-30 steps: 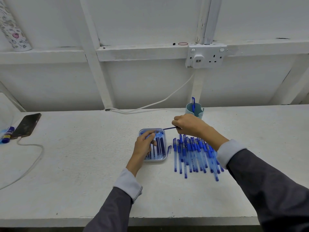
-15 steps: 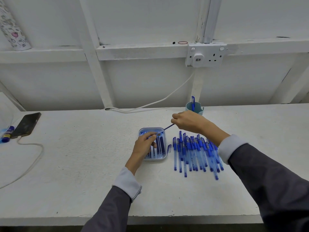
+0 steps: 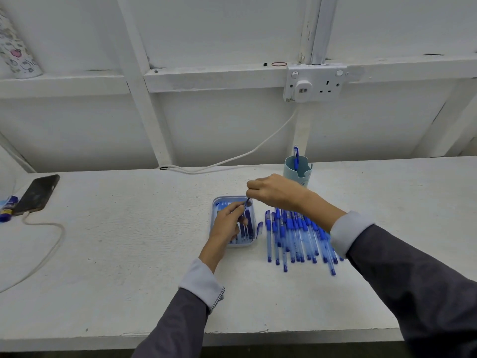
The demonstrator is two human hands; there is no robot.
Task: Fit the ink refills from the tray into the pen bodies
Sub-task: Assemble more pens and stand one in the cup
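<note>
Tray (image 3: 244,244): rounded translucent plastic, thin refills (image 3: 248,226) inside.
Right hand (image 3: 275,192): slim dark refill (image 3: 248,201) pinched.
Left hand (image 3: 228,224): curled over tray; grip unclear.
Pen bodies (image 3: 294,236): clear blue-capped tubes.

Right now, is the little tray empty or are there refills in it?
Not empty: several dark blue refills lie in the tray, partly hidden by the left hand.

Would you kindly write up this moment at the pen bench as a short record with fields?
Right hand: pinches one dark refill above the tray
Left hand: over the tray, fingers by the refill's lower end; grip unclear
Pen bodies: heaped right of the tray
Cup: behind the right hand, one pen inside
Phone: far left, cabled
</note>
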